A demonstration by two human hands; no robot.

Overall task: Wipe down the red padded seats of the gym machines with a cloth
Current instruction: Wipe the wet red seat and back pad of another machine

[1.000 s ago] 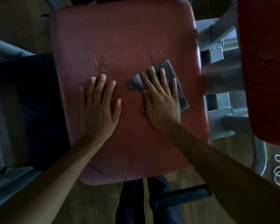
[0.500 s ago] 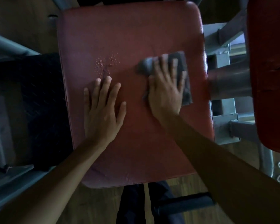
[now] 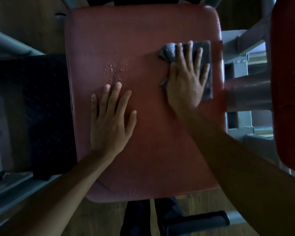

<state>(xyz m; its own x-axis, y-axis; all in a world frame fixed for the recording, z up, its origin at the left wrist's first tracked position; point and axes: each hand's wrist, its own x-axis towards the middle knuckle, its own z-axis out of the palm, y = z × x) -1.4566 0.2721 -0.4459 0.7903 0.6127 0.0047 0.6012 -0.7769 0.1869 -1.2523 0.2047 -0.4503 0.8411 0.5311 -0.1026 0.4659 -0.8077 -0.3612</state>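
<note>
The right hand (image 3: pixel 186 82) lies flat, fingers spread, pressing the grey cloth (image 3: pixel 205 70) onto the red padded seat (image 3: pixel 143 31); it does not pinch the cloth, only holds it down under palm and fingers. Since a second ago the cloth has travelled from near the seat's middle out toward the right edge, and half a second ago it lay only a little short of where it is now; its right border now sits just beside that edge, with a bunched fold (image 3: pixel 169 51) sticking out past the fingertips on the far left side of the hand. The small patch of droplets that lay just beyond the cloth a second ago is gone, already covered or wiped half a second ago. The left hand (image 3: pixel 111 123) rests open and flat on the seat, holding nothing, in much the same spot as before, nearer the left edge. The cluster of droplets (image 3: pixel 115 69) just beyond its fingertips is unchanged and unwiped. To the right, past the grey metal frame (image 3: pixel 237 40), a second red pad (image 3: pixel 289 82) stands apart from the seat.
</note>
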